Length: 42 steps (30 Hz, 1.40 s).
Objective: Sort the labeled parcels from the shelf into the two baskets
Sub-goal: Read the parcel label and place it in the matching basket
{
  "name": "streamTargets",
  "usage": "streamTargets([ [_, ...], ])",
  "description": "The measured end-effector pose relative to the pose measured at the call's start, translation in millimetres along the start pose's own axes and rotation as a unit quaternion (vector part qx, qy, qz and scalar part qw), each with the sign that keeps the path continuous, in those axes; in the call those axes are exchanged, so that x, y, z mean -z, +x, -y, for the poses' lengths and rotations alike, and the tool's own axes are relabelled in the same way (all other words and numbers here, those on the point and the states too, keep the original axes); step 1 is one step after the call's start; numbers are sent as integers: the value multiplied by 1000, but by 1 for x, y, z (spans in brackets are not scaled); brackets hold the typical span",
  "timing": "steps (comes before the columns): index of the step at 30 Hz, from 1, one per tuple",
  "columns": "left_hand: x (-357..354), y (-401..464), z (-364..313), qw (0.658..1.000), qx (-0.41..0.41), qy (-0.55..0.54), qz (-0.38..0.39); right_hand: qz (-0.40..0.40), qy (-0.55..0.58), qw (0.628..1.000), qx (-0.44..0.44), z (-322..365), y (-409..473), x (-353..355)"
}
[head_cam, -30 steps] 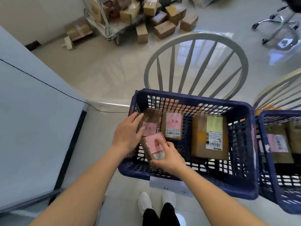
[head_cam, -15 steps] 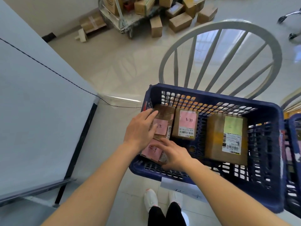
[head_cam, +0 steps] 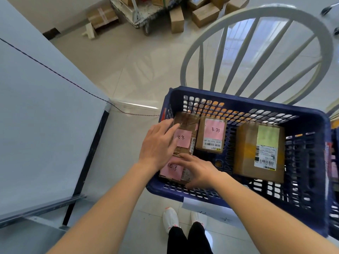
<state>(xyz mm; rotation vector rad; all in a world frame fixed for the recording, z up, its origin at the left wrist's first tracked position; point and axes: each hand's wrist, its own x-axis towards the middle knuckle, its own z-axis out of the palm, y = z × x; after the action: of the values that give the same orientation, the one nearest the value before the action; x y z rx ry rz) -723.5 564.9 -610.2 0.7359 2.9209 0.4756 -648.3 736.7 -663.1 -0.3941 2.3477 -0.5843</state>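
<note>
My right hand [head_cam: 199, 169] lay on the near parcel [head_cam: 172, 170], the one tucked into the near left corner of the blue basket [head_cam: 244, 107]; the fingers were spread fairly flat over its right end and edge, pressing and touching it rather than wrapped round it, so I would call that grip open. My left hand [head_cam: 158, 143] rested with straight fingers against the left side of the far parcel [head_cam: 185, 132], which sat just beyond the near one along the basket's left wall, the two touching or very nearly so; that grip was open too and held nothing. Both parcels carried a pink label with handwriting, and their long sides ran roughly from the near rim toward the far rim. To the right of the far parcel stood a third parcel [head_cam: 211, 133] with a pink label, just beside it, and well apart toward the right wall sat a large box [head_cam: 260, 151] with a green label. The near parcel lay directly under my right palm, with the near rim right behind it, so I judged it needed only a small nudge toward the left wall to sit square. The left hand was the nearer one to that wall and could steady the row.
</note>
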Motion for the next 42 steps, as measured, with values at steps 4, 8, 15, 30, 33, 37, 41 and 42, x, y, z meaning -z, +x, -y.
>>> streamTargets([
  [4, -1, 1, 0, 1000, 5, 3, 0, -15, -18, 1000, -8, 2, 10, -14],
  [8, -8, 0, 2, 1000, -5, 15, -3, -3, -44, 999, 1, -7, 16, -28],
  [15, -21, -5, 1, 1000, -10, 19, -20, -17, -65, 998, 16, -10, 16, -24],
  [30, -18, -6, 7, 999, -34, 31, -11, -30, -90, 994, 51, -16, 6, -18],
  [33, -18, -6, 6, 999, -30, 36, -11, -17, -86, 995, 53, -19, 8, -17],
  [37, -15, -7, 2, 999, -20, 26, -12, -14, -90, 995, 45, -19, 18, -24],
  [41, -16, -9, 1, 999, -24, 24, -13, -18, -109, 994, 21, -24, 27, -49],
  [42, -16, -10, 0, 999, -23, 25, -12, -16, -115, 993, 16, -27, 28, -55],
])
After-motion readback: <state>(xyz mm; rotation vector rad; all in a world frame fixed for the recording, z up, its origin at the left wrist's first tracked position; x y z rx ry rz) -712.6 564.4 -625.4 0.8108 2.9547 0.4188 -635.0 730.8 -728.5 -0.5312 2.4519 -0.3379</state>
